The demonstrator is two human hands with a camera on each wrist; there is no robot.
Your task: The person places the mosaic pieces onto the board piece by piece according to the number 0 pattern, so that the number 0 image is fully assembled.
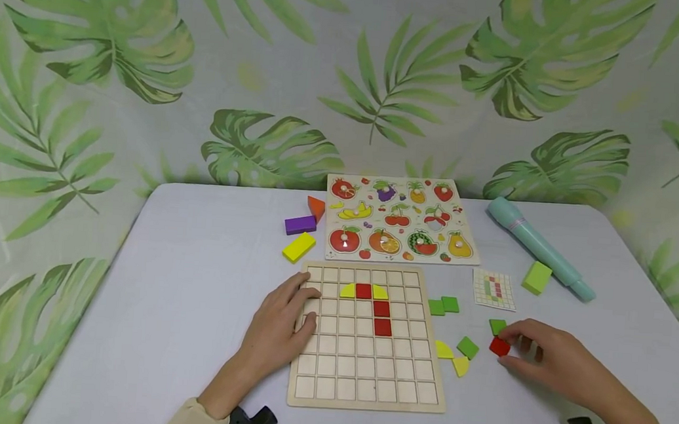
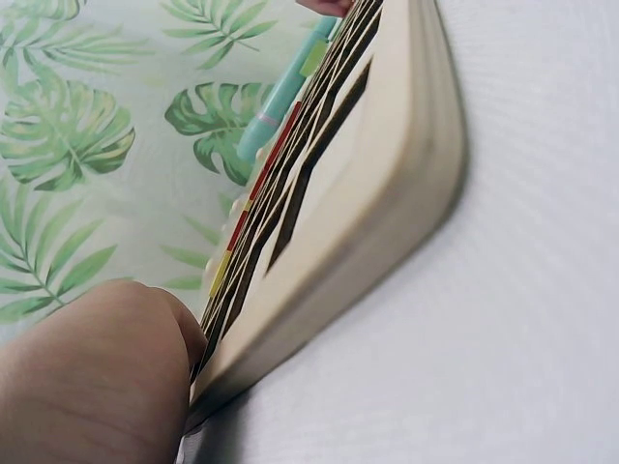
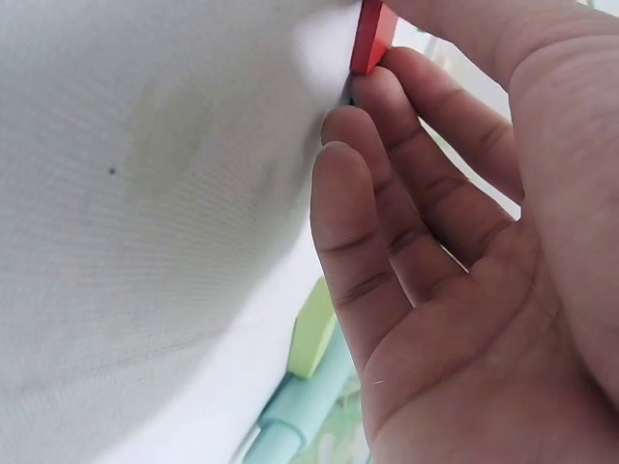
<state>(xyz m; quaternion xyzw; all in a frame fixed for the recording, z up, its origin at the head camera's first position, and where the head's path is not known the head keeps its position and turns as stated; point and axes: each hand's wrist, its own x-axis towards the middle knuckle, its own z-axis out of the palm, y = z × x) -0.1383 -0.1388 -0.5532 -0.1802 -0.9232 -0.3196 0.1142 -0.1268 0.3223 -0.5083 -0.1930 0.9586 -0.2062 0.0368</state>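
Nearest the camera, a beige sleeve (image 1: 197,420) and a black wrist device (image 1: 254,423) sit below the person's left hand (image 1: 276,316), whose spread fingers rest on the left rim of the wooden grid board (image 1: 367,405). Just behind that hand, off the board, lie a purple block (image 1: 300,225), a yellow block (image 1: 299,247) and an orange piece (image 1: 316,208). On the grid, the work looks partly done: five pieces sit in cells, two yellow curved pieces (image 1: 348,291) with a red square between them in one row, and two more red squares (image 1: 382,327) under the right-hand yellow. Behind the grid lies a fruit puzzle (image 1: 412,222). Beyond the board's right edge, seven pieces seem left to place: four green squares (image 1: 450,304), two yellow quarter-rounds (image 1: 443,349) and the red piece (image 1: 499,346). That red piece is pinched between thumb and fingers of the right hand (image 1: 556,362), well apart from the grid; whether it has left the table (image 1: 193,280) cannot be told. A small pattern card (image 1: 494,289), behind that hand, shows red and green cells; no green is on the board yet. Farthest right, a light green block (image 1: 536,278) lies just beside a teal tube (image 1: 540,249).
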